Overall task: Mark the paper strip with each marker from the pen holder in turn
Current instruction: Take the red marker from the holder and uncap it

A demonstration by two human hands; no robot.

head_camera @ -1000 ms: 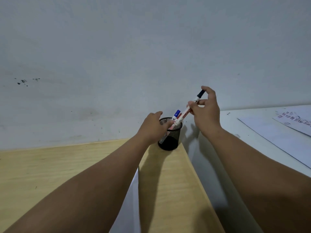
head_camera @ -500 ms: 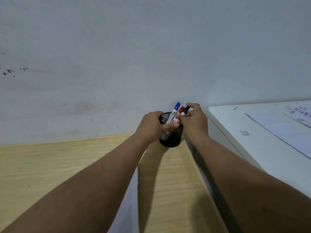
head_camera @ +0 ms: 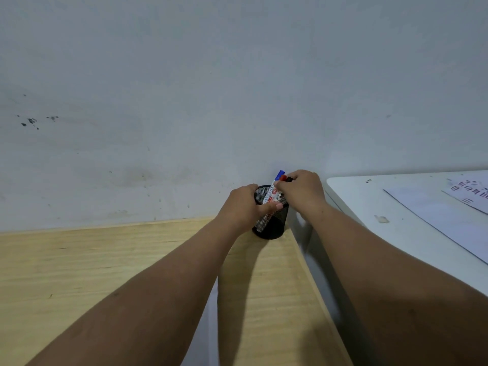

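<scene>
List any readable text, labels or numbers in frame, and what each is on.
Marker barrel in the pen holder: red print with a round logo, too blurred to read.
Printed sheet on the white table: red marks and a few dark lines, too small and skewed to read.
Nothing in frame can be quoted with confidence.

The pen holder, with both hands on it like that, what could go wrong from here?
1. The mesh pen holder stands close to the right edge of the wooden table; a tug could tip it off, though the left hand braces it.
2. The right hand covers the red-capped marker and black-capped marker beside the blue-capped marker, so its grip may pull out the wrong one, or two together.
</scene>
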